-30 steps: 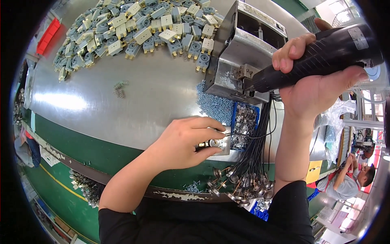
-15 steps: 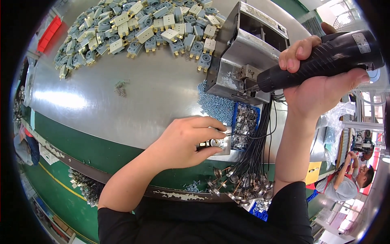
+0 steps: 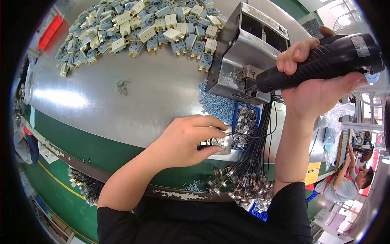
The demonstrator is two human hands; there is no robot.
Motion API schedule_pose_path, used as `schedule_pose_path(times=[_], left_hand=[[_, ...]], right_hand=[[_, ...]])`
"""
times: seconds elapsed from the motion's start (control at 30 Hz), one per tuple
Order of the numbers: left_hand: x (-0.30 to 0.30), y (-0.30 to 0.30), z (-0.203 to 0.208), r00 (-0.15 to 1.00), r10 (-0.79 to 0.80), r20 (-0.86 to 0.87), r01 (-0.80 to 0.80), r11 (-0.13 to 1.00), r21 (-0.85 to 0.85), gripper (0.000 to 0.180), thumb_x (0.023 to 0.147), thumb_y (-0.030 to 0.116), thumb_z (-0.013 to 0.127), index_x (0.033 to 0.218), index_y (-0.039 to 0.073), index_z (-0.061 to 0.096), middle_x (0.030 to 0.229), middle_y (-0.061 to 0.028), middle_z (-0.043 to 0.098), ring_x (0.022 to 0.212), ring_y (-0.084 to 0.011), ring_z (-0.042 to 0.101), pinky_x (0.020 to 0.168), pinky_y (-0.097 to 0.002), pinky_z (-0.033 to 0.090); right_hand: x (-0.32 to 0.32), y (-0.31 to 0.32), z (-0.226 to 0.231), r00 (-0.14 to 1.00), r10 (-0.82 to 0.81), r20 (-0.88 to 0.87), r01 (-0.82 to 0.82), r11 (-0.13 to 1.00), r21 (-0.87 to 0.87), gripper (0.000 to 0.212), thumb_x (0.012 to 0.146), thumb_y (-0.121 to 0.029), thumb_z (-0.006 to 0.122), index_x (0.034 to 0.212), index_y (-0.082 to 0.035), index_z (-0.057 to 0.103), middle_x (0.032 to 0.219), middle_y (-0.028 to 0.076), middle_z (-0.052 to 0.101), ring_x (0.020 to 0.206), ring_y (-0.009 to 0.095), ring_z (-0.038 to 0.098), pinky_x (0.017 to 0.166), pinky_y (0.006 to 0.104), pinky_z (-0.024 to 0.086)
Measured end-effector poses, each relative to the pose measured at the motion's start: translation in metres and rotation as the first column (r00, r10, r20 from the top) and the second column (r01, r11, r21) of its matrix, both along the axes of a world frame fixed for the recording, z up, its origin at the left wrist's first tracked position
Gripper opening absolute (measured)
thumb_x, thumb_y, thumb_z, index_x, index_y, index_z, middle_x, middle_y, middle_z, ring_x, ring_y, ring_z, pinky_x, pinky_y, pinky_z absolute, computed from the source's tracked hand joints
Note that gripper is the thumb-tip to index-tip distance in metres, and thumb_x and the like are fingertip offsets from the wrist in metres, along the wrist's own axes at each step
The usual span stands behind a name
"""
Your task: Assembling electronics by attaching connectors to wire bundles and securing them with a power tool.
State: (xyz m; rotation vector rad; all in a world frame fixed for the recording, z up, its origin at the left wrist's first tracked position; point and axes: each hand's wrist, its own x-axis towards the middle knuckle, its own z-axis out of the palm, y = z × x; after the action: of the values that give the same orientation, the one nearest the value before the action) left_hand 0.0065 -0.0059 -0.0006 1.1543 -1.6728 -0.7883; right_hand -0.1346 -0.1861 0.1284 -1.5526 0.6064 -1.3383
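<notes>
My left hand (image 3: 185, 140) lies low at the table's front, thumb and fingers closed around a small part with a round metal cap (image 3: 217, 142). That part sits on a flat metal plate (image 3: 227, 147), and my fingers hide much of it. Raised at the right, my right hand (image 3: 308, 95) is wrapped round a black power screwdriver (image 3: 321, 63). The screwdriver points left, its nose at the small metal block (image 3: 250, 72) on the front of a metal box-shaped machine (image 3: 231, 61). Its bit is hard to make out there.
Grey and cream switch-like parts (image 3: 146, 34) are heaped at the back left. Small bluish screws (image 3: 217, 99) lie beside a blue tray (image 3: 234, 118) of metal pieces. Black cables (image 3: 260, 150) with round metal ends hang over the front edge. Two springs (image 3: 122, 87) lie mid-table. A co-worker (image 3: 343, 185) is at far right.
The screwdriver in my right hand has shifted slightly left, nearer the machine's block. My left hand stays almost where it was on the part.
</notes>
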Motion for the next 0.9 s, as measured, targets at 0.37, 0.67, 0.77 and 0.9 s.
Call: schedule_pose_path(times=[0.37, 0.67, 0.77, 0.9], left_hand=[[0.0, 0.002, -0.008, 1.0, 0.02, 0.014, -0.019, 0.999, -0.046, 0.025, 0.085, 0.015, 0.083, 0.108, 0.007, 0.077, 0.119, -0.0056, 0.075, 0.101, -0.0285, 0.075, 0.085, -0.0396, 0.061], [-0.002, 0.003, -0.012, 0.999, 0.031, -0.03, -0.032, 0.999, -0.038, 0.028, 0.08, 0.006, 0.086, 0.106, 0.002, 0.078, 0.118, -0.0115, 0.076, 0.099, -0.0307, 0.077, 0.085, -0.0389, 0.062], [-0.002, 0.004, -0.012, 0.999, 0.03, -0.035, -0.031, 0.998, -0.053, 0.028, 0.08, 0.007, 0.086, 0.107, 0.002, 0.078, 0.117, -0.0112, 0.076, 0.099, -0.0306, 0.077, 0.086, -0.0387, 0.062], [-0.002, 0.003, -0.011, 0.999, 0.032, -0.007, -0.033, 0.998, -0.061, 0.029, 0.08, 0.009, 0.087, 0.107, 0.003, 0.079, 0.117, -0.0112, 0.076, 0.099, -0.0306, 0.077, 0.086, -0.0385, 0.062]], right_hand=[[-0.021, 0.013, -0.013, 0.909, 0.388, 0.153, -0.411, 0.894, 0.177, 0.119, 0.079, -0.102, 0.045, 0.146, -0.003, 0.048, 0.083, 0.007, 0.055, 0.06, 0.019, 0.052, 0.059, 0.0366, 0.044], [-0.042, 0.058, -0.017, 0.769, 0.639, 0.014, -0.639, 0.769, 0.014, 0.123, 0.082, -0.097, 0.051, 0.159, -0.002, 0.038, 0.088, 0.004, 0.053, 0.06, 0.014, 0.052, 0.059, 0.0333, 0.045], [-0.042, 0.067, -0.017, 0.77, 0.638, 0.01, -0.638, 0.77, -0.004, 0.122, 0.082, -0.096, 0.052, 0.159, -0.003, 0.037, 0.089, 0.004, 0.053, 0.06, 0.014, 0.052, 0.059, 0.0332, 0.046], [-0.04, 0.075, -0.019, 0.772, 0.636, 0.004, -0.635, 0.772, -0.03, 0.121, 0.083, -0.095, 0.054, 0.16, -0.003, 0.036, 0.089, 0.004, 0.053, 0.061, 0.014, 0.052, 0.058, 0.0329, 0.046]])
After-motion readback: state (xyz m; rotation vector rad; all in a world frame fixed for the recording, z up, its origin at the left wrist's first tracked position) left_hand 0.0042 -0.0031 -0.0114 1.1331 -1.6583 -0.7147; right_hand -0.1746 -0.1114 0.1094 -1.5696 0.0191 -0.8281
